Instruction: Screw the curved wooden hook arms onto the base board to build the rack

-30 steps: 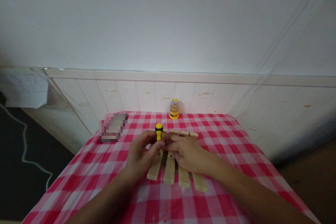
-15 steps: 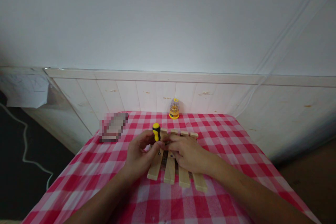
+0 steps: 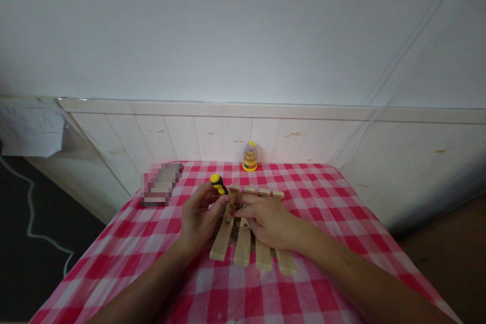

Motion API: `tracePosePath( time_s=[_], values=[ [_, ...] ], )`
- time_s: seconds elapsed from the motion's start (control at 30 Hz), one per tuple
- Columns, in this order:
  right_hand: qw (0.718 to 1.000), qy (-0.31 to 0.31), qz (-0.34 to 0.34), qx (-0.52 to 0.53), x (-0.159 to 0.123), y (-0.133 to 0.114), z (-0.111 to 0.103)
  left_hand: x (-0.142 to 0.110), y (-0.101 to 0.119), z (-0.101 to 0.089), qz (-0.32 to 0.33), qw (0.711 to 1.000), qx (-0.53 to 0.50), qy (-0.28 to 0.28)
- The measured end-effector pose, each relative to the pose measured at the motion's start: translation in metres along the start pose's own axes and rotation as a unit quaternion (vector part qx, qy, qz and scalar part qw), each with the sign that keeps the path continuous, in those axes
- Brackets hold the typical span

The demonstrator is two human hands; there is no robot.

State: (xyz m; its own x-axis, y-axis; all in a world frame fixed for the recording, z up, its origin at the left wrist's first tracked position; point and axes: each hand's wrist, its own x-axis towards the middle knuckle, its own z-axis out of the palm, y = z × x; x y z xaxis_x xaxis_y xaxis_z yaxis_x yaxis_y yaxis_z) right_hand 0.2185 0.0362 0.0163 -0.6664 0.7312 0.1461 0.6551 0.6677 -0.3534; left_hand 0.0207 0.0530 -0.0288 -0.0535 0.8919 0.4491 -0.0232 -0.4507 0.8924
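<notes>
My left hand is closed around a small yellow-and-black screwdriver, its handle tilted up and to the left. The hand is at the left side of a wooden slatted piece, several pale slats lying side by side with dark round screw heads on them. Across the middle of the slats lies my right hand, its fingers bent and gripping near the leftmost slat. The fingers partly hide the slats, and whatever is between the fingertips is too small to make out.
A red-and-white checked cloth covers the table. At its back edge, by the white panelled wall, stands a clear container with a yellow cap and base. A blurred-out flat object lies at the back left.
The screwdriver has gone from nearly upright to leaning left, and my left hand has drawn slightly left with it. My right hand stays on the slats. The whole view has shifted a little.
</notes>
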Motion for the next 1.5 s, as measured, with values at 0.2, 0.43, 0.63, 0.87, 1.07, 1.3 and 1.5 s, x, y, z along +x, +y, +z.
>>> tracePosePath(
  time_s=[0.2, 0.43, 0.63, 0.87, 1.07, 1.3, 1.5],
  values=[
    [1.0, -0.004, 0.015, 0.011, 0.0004, -0.0011, -0.0008, -0.0008, -0.0025, -0.0012, -0.008, 1.0, 0.018, -0.001],
    [1.0, -0.01, 0.017, 0.009, 0.0013, -0.0031, -0.0029, -0.0001, 0.0015, 0.0009, -0.02, 1.0, 0.006, -0.007],
    [1.0, -0.001, 0.018, 0.006, 0.001, -0.0022, -0.001, 0.0006, 0.002, 0.0009, -0.049, 0.998, 0.032, -0.028],
    [1.0, -0.004, 0.015, 0.007, 0.0002, -0.0009, -0.0003, 0.0025, 0.0007, 0.0005, -0.07, 0.997, 0.018, -0.039],
    [1.0, 0.004, 0.014, 0.003, 0.0003, -0.0009, 0.0004, 0.0028, 0.0036, 0.0005, -0.073, 0.996, 0.017, -0.052],
    [1.0, 0.007, 0.01, 0.004, 0.0005, 0.0, 0.0016, 0.0017, 0.0024, -0.0014, -0.064, 0.995, 0.026, -0.076],
    [1.0, 0.0, 0.011, 0.013, 0.0009, -0.0006, -0.0001, 0.0004, 0.0041, -0.0024, -0.048, 0.994, 0.034, -0.088]
  ],
)
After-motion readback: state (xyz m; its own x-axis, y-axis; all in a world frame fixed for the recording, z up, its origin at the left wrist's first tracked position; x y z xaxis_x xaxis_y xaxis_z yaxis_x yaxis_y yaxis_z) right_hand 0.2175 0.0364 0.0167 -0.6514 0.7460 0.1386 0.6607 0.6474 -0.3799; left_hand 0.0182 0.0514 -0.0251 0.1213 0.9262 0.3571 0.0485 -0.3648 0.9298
